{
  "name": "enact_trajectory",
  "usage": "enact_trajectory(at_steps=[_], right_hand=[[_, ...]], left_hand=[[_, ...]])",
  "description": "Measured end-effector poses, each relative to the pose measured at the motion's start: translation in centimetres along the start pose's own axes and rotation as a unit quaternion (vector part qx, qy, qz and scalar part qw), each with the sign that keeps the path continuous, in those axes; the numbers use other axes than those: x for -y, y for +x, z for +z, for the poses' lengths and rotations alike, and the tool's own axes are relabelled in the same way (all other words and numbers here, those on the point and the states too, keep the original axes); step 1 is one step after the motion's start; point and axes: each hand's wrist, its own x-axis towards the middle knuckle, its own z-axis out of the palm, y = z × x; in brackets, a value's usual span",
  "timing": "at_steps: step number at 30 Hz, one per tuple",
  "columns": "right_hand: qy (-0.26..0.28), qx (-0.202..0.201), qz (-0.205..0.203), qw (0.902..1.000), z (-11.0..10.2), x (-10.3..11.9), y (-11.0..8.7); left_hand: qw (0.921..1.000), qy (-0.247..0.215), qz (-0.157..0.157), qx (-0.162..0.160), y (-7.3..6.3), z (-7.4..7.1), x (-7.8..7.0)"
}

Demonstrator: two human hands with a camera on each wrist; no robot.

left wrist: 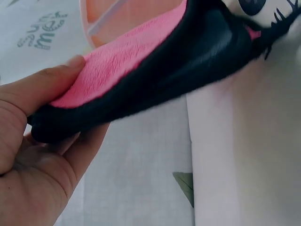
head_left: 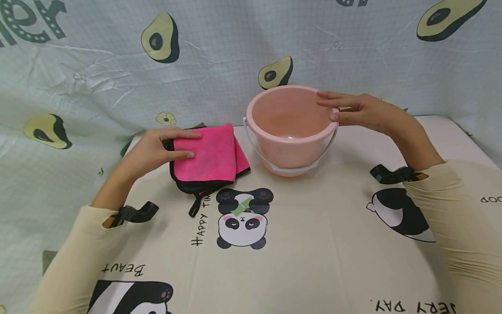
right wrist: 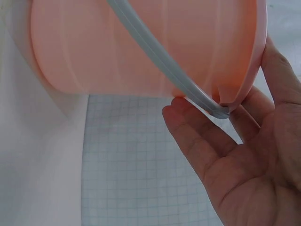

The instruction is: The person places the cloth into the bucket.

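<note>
My left hand grips the left edge of a folded pink cloth, thumb on one side and fingers on the other. The cloth has black edging, and a black loop hangs from its lower corner. In the left wrist view, the cloth shows its thick folded black side and looks raised off the table. To its right a pink bucket stands upright, its handle lowered at the front. My right hand holds the bucket's right rim, fingers reaching over it; in the right wrist view, other fingertips are outside, near the handle's joint.
A cream table cover with panda prints and lettering lies under everything. Behind the bucket hangs a pale sheet with avocado prints. Both wrists carry a small black device.
</note>
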Motion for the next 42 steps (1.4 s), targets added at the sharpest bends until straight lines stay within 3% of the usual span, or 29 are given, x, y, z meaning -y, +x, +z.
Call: enact_trajectory(at_steps=[6, 9, 14, 19, 26, 33, 42], right_hand=[[0.006, 0.003, -0.005, 1.0000, 0.1, -0.2, 0.0], [0.006, 0.004, -0.007, 0.9999, 0.1, -0.2, -0.1], [0.014, 0.001, -0.008, 0.9999, 0.2, -0.2, -0.2], [0.014, 0.000, -0.004, 0.9999, 0.0, -0.2, -0.3], [0.008, 0.010, -0.003, 0.9999, 0.0, 0.0, 0.0], [0.001, 0.009, 0.001, 1.0000, -0.2, 0.2, 0.2], [0.009, 0.011, -0.007, 0.9999, -0.2, -0.1, -0.1]], left_hand=[[0.9981, 0.000, 0.044, -0.043, -0.3, 0.4, -1.6], [0.9967, -0.008, 0.037, -0.072, -0.3, 0.4, -2.5], [0.9928, -0.065, 0.016, -0.100, -0.1, 0.3, -3.7], [0.9865, -0.101, 0.026, -0.126, 0.0, 0.1, -4.7], [0.9798, -0.127, 0.034, -0.151, -0.1, 0.3, -6.0], [0.9765, -0.120, 0.047, -0.172, -0.2, 0.0, -7.0], [0.9738, -0.121, 0.057, -0.184, 0.6, -0.2, -8.2]])
